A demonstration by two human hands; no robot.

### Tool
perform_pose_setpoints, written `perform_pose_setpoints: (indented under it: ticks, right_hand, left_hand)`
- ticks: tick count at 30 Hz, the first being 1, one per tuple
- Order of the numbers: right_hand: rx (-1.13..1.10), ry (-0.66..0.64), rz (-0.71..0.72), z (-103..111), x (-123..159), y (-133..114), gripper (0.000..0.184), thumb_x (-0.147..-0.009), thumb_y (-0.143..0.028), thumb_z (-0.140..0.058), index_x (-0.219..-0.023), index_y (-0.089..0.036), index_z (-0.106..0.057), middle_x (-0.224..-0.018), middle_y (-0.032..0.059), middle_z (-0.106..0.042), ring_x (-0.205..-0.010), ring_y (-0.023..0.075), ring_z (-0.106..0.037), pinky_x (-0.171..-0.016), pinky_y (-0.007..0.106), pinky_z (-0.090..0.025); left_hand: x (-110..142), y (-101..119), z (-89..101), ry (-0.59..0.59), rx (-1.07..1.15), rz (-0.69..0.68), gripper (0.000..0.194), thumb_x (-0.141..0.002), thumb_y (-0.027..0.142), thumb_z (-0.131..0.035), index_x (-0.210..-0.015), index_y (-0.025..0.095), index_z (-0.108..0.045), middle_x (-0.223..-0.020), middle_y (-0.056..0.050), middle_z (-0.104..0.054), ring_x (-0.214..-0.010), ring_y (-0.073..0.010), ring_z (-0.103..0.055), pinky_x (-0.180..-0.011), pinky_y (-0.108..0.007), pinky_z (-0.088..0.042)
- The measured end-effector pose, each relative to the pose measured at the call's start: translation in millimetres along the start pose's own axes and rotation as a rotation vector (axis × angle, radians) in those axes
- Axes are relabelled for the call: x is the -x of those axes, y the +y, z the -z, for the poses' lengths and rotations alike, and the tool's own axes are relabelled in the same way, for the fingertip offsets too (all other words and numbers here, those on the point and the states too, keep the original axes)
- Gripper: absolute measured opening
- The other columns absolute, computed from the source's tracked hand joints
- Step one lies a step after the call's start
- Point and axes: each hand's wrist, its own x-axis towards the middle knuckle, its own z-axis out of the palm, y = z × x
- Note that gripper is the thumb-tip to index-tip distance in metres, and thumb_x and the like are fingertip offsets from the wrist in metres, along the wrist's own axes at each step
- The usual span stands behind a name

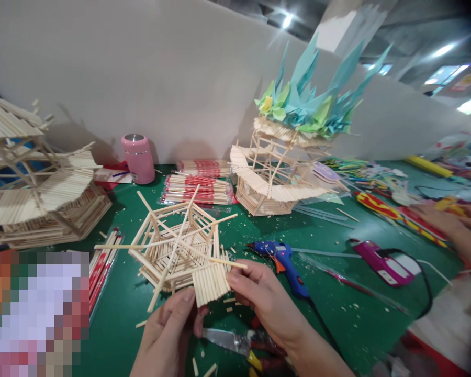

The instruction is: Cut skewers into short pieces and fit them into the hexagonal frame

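Note:
A small panel of short wooden sticks [211, 284] laid side by side is at the near edge of a hexagonal wooden-stick frame [139, 246]. My right hand [265, 296] pinches the panel's right edge between thumb and fingers. From the left, my left hand [168, 327] closes on its lower left corner, its fingertips partly hidden below. The frame stands on the green table, with long sticks crossing over its top and poking out past its sides. Beneath my hands lies a metal blade [225, 339], next to yellow-and-red handles [255, 360], partly covered.
A blue glue gun [280, 257] lies right of my hands, its cord running toward me. Behind are a pink flask [137, 159], packs of sticks [198, 188] and a stick pavilion [272, 191] topped with paper leaves. Another pavilion [51, 193] stands left. Someone's hands [443, 217] work at right.

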Motion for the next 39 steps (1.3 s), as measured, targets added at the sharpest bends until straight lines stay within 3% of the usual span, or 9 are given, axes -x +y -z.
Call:
perform_pose_setpoints:
  ticks: [7, 12, 17, 21, 25, 27, 30, 34, 39]
  right_hand:
    - [0.025, 0.011, -0.003, 0.1, -1.5, 1.0, 0.038, -0.069, -0.048, -0.067, -0.058, -0.018, -0.044, -0.055, -0.0068, -0.034, -0.052, 0.0082, -0.023, -0.048, 0.024, -0.017]
    - [0.067, 0.021, 0.012, 2.7, 0.3, 2.3, 0.037, -0.072, -0.050, -0.063, -0.060, -0.017, -0.051, -0.054, -0.0066, -0.035, -0.050, 0.0080, -0.022, -0.046, 0.025, -0.016]
    - [0.149, 0.137, 0.062, 19.0, 11.2, 6.5, 0.037, -0.079, -0.051, -0.058, -0.063, -0.018, -0.058, -0.051, -0.0067, -0.032, -0.048, 0.0092, -0.025, -0.046, 0.025, -0.018]
    - [0.299, 0.267, 0.098, 35.0, 28.7, 20.0, 0.026, -0.081, -0.045, -0.058, -0.077, -0.020, -0.061, -0.063, -0.0030, -0.045, -0.057, 0.0122, -0.038, -0.049, 0.024, -0.030]
    - [0.403, 0.331, 0.102, 41.3, 45.1, 37.6, 0.024, -0.083, -0.044, -0.056, -0.090, -0.021, -0.059, -0.072, -0.0002, -0.052, -0.066, 0.0162, -0.048, -0.060, 0.026, -0.041]
    - [0.417, 0.338, 0.094, 39.1, 50.5, 43.5, 0.026, -0.083, -0.044, -0.056, -0.093, -0.021, -0.058, -0.073, -0.0001, -0.053, -0.066, 0.0164, -0.050, -0.062, 0.027, -0.042]
    - [0.395, 0.329, 0.078, 31.8, 55.1, 47.8, 0.030, -0.082, -0.047, -0.055, -0.095, -0.020, -0.058, -0.074, -0.0001, -0.052, -0.066, 0.0164, -0.050, -0.059, 0.027, -0.042]
    - [0.407, 0.294, 0.087, 21.4, 58.9, 50.7, 0.032, -0.082, -0.049, -0.055, -0.094, -0.020, -0.058, -0.073, -0.0008, -0.051, -0.066, 0.0154, -0.050, -0.059, 0.026, -0.043]
    - [0.423, 0.229, 0.092, 10.4, 70.7, 48.5, 0.031, -0.086, -0.048, -0.051, -0.099, -0.020, -0.056, -0.074, -0.0010, -0.049, -0.063, 0.0143, -0.050, -0.056, 0.025, -0.042]
  left_hand:
    - [0.4, -3.6, 1.8, 0.024, -0.006, -0.017, 0.027, -0.060, 0.042, -0.077, -0.051, 0.021, -0.064, -0.050, 0.003, -0.051, -0.056, -0.0139, -0.042, -0.059, -0.021, -0.041]
    - [2.4, -2.5, 6.1, -0.035, -0.070, -0.035, 0.035, -0.067, 0.048, -0.071, -0.046, 0.021, -0.062, -0.054, 0.000, -0.056, -0.062, -0.0166, -0.047, -0.063, -0.024, -0.042]
    - [7.7, -4.1, 29.8, 0.055, -0.077, -0.039, 0.033, -0.058, 0.051, -0.076, -0.073, 0.022, -0.077, -0.058, 0.000, -0.064, -0.059, -0.0149, -0.050, -0.060, -0.023, -0.044]
    - [11.4, -2.7, 51.6, 0.173, -0.108, -0.073, 0.038, -0.049, 0.050, -0.081, -0.072, 0.020, -0.077, -0.063, -0.001, -0.068, -0.059, -0.0140, -0.053, -0.060, -0.022, -0.046]
    - [4.3, 3.9, 59.4, 0.294, -0.422, -0.358, 0.041, -0.058, 0.043, -0.078, -0.090, 0.018, -0.070, -0.069, -0.001, -0.065, -0.063, -0.0142, -0.055, -0.058, -0.022, -0.045]
    - [-4.5, 5.8, 58.3, 0.283, -0.555, -0.546, 0.037, -0.066, 0.039, -0.073, -0.094, 0.017, -0.064, -0.073, -0.001, -0.063, -0.067, -0.0164, -0.057, -0.062, -0.026, -0.047]
    - [-17.3, 6.4, 53.8, 0.248, -0.643, -0.663, 0.033, -0.064, 0.035, -0.072, -0.092, 0.019, -0.064, -0.074, 0.000, -0.059, -0.061, -0.0163, -0.052, -0.059, -0.029, -0.043]
    - [-23.4, 9.4, 47.8, 0.230, -0.773, -0.794, 0.006, -0.065, 0.029, -0.070, -0.067, 0.023, -0.068, -0.078, 0.000, -0.057, -0.055, -0.0145, -0.044, -0.056, -0.029, -0.035]
    - [-26.7, 21.3, 46.3, 0.226, -0.812, -0.847, 0.009, -0.069, 0.028, -0.064, -0.063, 0.024, -0.068, -0.067, 0.001, -0.054, -0.054, -0.0159, -0.043, -0.054, -0.028, -0.032]
